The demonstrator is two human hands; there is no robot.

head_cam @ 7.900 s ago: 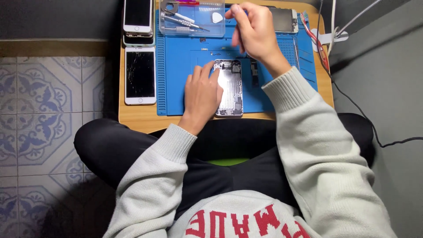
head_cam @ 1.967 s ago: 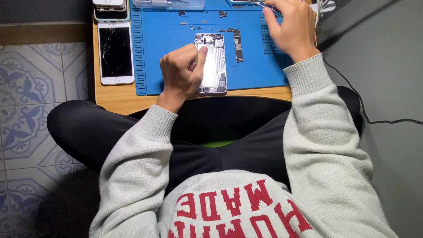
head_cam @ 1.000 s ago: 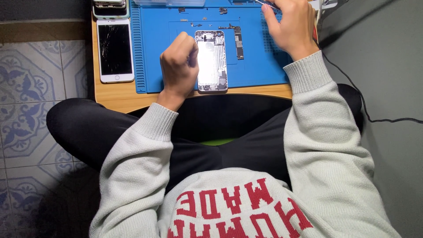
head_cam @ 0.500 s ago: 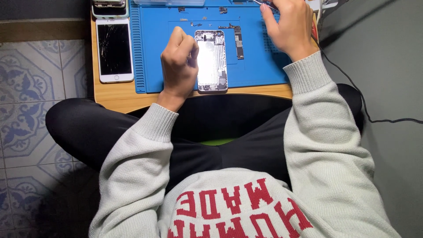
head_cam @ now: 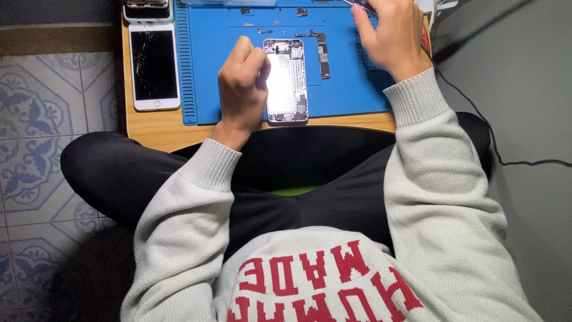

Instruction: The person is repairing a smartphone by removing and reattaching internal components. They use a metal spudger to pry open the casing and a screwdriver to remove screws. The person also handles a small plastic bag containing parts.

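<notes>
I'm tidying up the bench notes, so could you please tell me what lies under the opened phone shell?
The opened phone shell lies flat on the blue mat, which rests on the wooden table. The left hand covers the shell's left edge; anything beneath the shell is hidden.

Bare blue mat (head_cam: 205, 71) is lying open between the cracked white phone (head_cam: 154, 65) at the table's left edge and the left hand (head_cam: 243, 86); a narrow circuit board (head_cam: 323, 55) is crowding the gap toward the right hand (head_cam: 390, 36).
</notes>
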